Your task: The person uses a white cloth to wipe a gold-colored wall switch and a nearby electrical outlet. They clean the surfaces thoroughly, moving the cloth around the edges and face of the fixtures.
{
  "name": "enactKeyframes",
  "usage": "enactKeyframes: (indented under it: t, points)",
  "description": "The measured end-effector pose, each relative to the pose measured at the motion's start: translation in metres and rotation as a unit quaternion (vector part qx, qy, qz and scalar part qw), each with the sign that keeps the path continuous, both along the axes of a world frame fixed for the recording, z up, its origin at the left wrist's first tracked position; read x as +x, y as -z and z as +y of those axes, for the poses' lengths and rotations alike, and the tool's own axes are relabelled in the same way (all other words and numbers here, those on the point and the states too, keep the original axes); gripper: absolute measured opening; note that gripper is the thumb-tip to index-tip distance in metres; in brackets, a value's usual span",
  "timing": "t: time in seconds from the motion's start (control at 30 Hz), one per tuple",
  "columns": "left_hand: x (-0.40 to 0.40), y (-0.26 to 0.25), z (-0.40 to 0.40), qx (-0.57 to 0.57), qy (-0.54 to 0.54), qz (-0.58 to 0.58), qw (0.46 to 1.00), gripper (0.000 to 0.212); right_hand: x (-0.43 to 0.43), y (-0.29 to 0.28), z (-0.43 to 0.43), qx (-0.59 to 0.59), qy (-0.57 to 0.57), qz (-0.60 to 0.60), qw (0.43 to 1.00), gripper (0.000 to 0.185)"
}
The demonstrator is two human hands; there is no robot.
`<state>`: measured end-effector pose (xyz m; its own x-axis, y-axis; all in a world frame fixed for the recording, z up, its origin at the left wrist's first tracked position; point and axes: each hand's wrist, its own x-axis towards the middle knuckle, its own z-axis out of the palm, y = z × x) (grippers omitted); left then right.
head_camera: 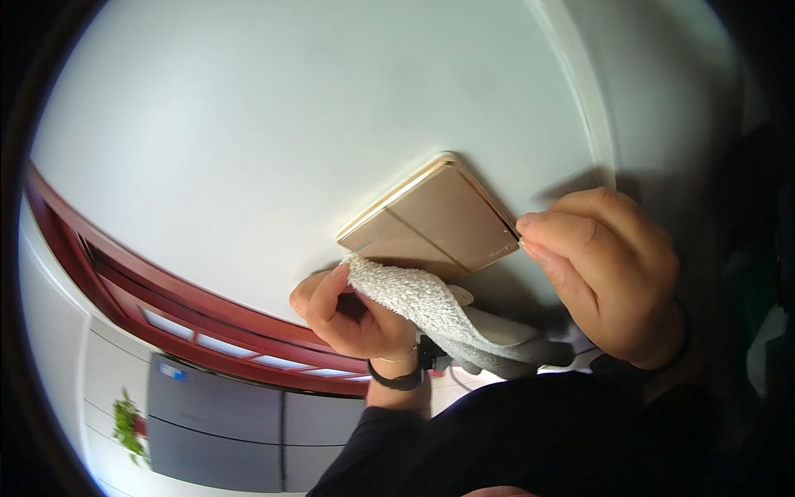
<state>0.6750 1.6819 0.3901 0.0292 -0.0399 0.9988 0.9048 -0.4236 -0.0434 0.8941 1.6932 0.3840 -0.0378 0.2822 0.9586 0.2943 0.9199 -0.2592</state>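
My left hand pinches the end of a fluffy white and grey fabric piece between thumb and forefinger. This piece hangs towards my dark clothing, and a small pale oval flap shows at its side. A thin dark line, perhaps a needle, sticks out at the pinched end. To the right, my right hand has its thumb and forefinger pressed together on a tiny pale thing too small to name. Between the hands, a gold-brown folding case, perhaps for a tablet, lies on the pale surface, partly behind the fabric.
The broad pale surface has a raised curved edge on the right. At the lower left are a red frame, a large grey cabinet or fridge and a green potted plant.
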Motion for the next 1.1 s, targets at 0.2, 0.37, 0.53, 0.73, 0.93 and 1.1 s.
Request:
enactKeyframes:
  t: [0.2, 0.37, 0.53, 0.73, 0.93, 1.1]
  points:
    - [-0.008, 0.000, -0.007, -0.032, -0.014, 0.057, 0.998, 0.035, -0.003, -0.045, 0.000, 0.033, 0.061, -0.054, 0.996, 0.020]
    - [-0.015, -0.002, -0.008, -0.018, -0.016, 0.063, 0.998, 0.041, -0.015, -0.061, 0.008, 0.015, -0.018, -0.072, 0.997, 0.021]
    - [-0.012, -0.006, -0.008, -0.024, -0.001, 0.087, 0.996, 0.044, -0.014, -0.058, 0.000, -0.114, -0.193, 0.010, 0.975, 0.023]
    - [-0.024, 0.007, -0.007, -0.020, -0.023, 0.073, 0.997, 0.044, -0.011, -0.030, 0.010, -0.242, -0.389, 0.139, 0.878, 0.022]
    - [-0.020, -0.004, -0.003, 0.013, 0.040, 0.084, 0.996, 0.036, -0.001, -0.013, -0.011, -0.185, -0.306, 0.049, 0.933, 0.012]
    - [-0.024, -0.002, -0.010, 0.058, 0.051, 0.051, 0.996, 0.035, -0.034, 0.009, -0.047, -0.112, -0.112, -0.161, 0.974, 0.017]
